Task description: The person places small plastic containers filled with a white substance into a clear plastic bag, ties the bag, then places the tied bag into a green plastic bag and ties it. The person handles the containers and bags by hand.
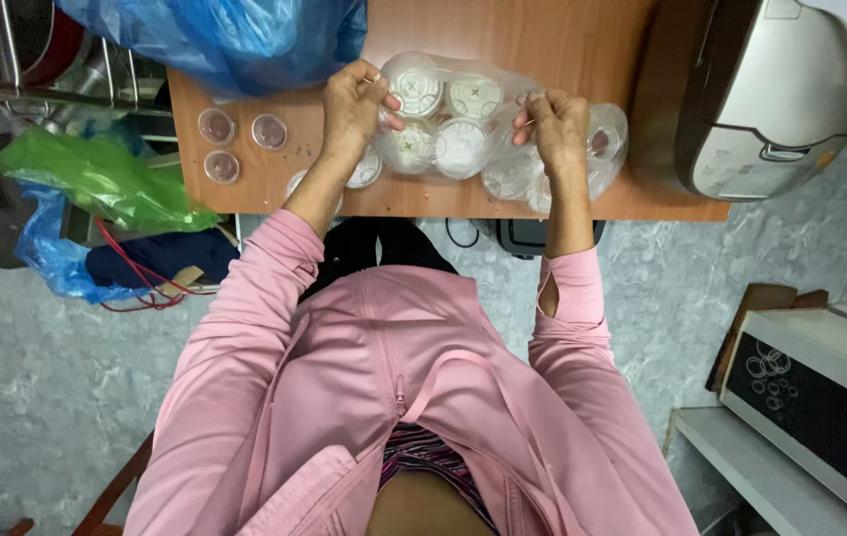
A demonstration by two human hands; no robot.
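Note:
A clear plastic bag (463,114) full of several round clear cup lids lies on the wooden table (543,40). My left hand (352,104) grips the bag's left side, fingers pinched on the plastic. My right hand (558,124) grips the bag's right side in the same way. Three small clear lids (235,144) sit loose on the table to the left of my left hand. A further lid (364,171) shows under my left wrist near the table's front edge.
A blue plastic bag (235,35) lies at the table's back left. A grey appliance (771,94) stands at the right end. Green (96,179) and blue bags (46,248) hang left of the table. A black-fronted white box (821,397) sits on the floor at right.

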